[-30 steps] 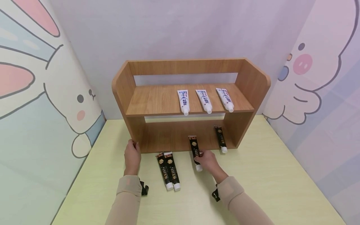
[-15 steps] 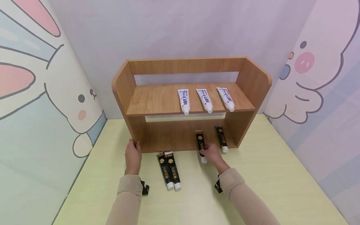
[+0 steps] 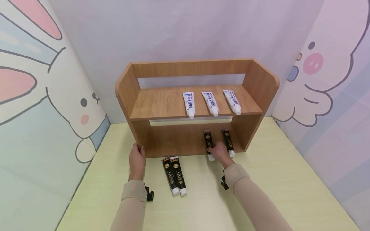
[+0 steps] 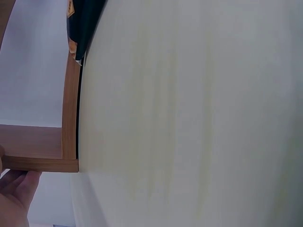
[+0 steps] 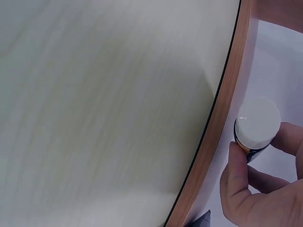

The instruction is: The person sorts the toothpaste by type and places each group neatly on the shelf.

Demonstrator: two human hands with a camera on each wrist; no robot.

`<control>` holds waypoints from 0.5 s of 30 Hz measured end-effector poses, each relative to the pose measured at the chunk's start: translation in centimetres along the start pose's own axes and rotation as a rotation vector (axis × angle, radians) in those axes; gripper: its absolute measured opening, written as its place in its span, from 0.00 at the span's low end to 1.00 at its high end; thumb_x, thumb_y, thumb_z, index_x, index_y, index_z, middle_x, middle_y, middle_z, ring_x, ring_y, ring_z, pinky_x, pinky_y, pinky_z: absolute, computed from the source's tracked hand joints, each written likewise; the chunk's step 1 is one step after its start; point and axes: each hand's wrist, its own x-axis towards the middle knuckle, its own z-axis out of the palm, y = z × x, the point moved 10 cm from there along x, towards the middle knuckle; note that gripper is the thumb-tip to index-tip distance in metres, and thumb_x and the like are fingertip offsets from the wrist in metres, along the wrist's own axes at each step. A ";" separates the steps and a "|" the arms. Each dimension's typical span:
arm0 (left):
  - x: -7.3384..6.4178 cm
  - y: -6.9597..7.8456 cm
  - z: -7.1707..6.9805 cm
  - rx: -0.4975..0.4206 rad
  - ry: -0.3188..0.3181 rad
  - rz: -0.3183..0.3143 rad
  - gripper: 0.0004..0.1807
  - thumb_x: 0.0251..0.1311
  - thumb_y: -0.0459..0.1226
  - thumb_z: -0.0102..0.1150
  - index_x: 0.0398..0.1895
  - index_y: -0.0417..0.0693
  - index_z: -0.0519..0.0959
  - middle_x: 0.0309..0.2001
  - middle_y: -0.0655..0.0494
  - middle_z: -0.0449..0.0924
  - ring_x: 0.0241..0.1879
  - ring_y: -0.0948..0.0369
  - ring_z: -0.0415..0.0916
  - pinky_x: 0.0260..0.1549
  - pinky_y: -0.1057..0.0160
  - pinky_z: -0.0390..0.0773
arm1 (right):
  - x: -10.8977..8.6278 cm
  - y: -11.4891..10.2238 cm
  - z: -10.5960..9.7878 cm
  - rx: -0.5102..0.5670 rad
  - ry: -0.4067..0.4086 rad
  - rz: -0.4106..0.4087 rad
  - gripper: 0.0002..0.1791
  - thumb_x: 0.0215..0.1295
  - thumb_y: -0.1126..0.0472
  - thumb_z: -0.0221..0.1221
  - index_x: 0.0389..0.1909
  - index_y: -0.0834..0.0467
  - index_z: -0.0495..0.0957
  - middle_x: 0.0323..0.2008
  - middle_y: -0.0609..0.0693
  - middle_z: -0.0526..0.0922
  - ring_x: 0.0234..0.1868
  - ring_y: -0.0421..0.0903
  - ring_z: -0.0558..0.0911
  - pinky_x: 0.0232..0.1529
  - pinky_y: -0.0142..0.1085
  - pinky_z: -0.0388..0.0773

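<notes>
My right hand (image 3: 220, 152) pinches a black toothpaste tube (image 3: 207, 138) near its white cap, over the front of the lower shelf board (image 3: 173, 139). The right wrist view shows the white cap (image 5: 258, 121) between thumb and fingers. Beside it on the right lies another black toothpaste tube (image 3: 227, 140), its cap past the front edge. My left hand (image 3: 137, 162) grips the left side panel (image 3: 138, 133) of the wooden shelf low down, with fingers on both sides in the left wrist view. Two black toothpaste tubes (image 3: 170, 175) lie side by side, touching, on the table before the shelf.
On the upper board (image 3: 160, 102) rest three white toothpaste tubes (image 3: 189, 104), spaced apart, caps toward the front edge. The right side panel (image 3: 252, 131) stands close to the right-hand black tube. The pale yellow table (image 3: 277, 173) meets walls with cartoon animals.
My right hand has carried its black tube away from me and slightly right, farther over the lower board, nearer the other black tube. My left hand stays on the side panel.
</notes>
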 end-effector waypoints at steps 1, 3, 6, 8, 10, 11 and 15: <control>0.0 0.0 0.0 0.000 0.002 0.000 0.12 0.74 0.36 0.47 0.52 0.35 0.67 0.46 0.37 0.74 0.42 0.44 0.73 0.40 0.46 0.76 | 0.1 0.0 0.0 0.000 0.000 -0.001 0.21 0.62 0.62 0.63 0.51 0.73 0.74 0.45 0.66 0.78 0.42 0.57 0.77 0.44 0.49 0.76; 0.0 0.1 -0.1 0.000 0.006 0.005 0.12 0.74 0.36 0.47 0.52 0.35 0.67 0.46 0.37 0.74 0.42 0.44 0.74 0.40 0.46 0.76 | 0.4 0.1 0.1 0.001 0.004 -0.005 0.21 0.62 0.63 0.62 0.50 0.74 0.74 0.44 0.66 0.78 0.41 0.57 0.77 0.43 0.48 0.76; 0.0 0.1 -0.1 0.001 0.009 0.009 0.12 0.74 0.36 0.47 0.51 0.35 0.67 0.45 0.37 0.74 0.41 0.44 0.73 0.40 0.46 0.76 | 0.8 0.2 0.1 -0.008 0.012 -0.017 0.21 0.61 0.63 0.62 0.51 0.74 0.74 0.44 0.66 0.79 0.40 0.57 0.77 0.42 0.48 0.76; 0.1 0.1 0.0 -0.003 0.008 0.006 0.13 0.74 0.36 0.47 0.52 0.35 0.67 0.46 0.37 0.74 0.42 0.44 0.74 0.40 0.46 0.76 | 1.0 0.2 0.1 -0.015 0.021 -0.025 0.21 0.60 0.64 0.62 0.50 0.74 0.75 0.44 0.66 0.79 0.40 0.57 0.77 0.42 0.48 0.76; 0.1 0.0 0.0 -0.006 0.007 0.001 0.13 0.74 0.37 0.47 0.53 0.35 0.67 0.46 0.37 0.74 0.43 0.44 0.74 0.41 0.46 0.76 | 1.1 0.2 0.1 -0.018 0.023 -0.027 0.21 0.60 0.64 0.62 0.50 0.74 0.75 0.44 0.66 0.79 0.40 0.57 0.77 0.42 0.48 0.76; 0.1 0.0 0.0 -0.008 0.006 0.003 0.13 0.74 0.36 0.47 0.53 0.35 0.66 0.47 0.37 0.74 0.43 0.44 0.74 0.41 0.46 0.76 | 1.2 0.2 0.1 -0.016 0.021 -0.028 0.20 0.61 0.64 0.62 0.50 0.74 0.75 0.44 0.66 0.79 0.40 0.57 0.77 0.42 0.48 0.76; 0.2 -0.1 0.1 -0.015 0.005 0.007 0.14 0.74 0.36 0.47 0.54 0.35 0.66 0.48 0.36 0.74 0.45 0.43 0.74 0.43 0.45 0.76 | 1.4 0.2 0.3 -0.001 0.009 -0.024 0.18 0.62 0.65 0.61 0.49 0.73 0.75 0.43 0.65 0.79 0.39 0.57 0.77 0.42 0.48 0.76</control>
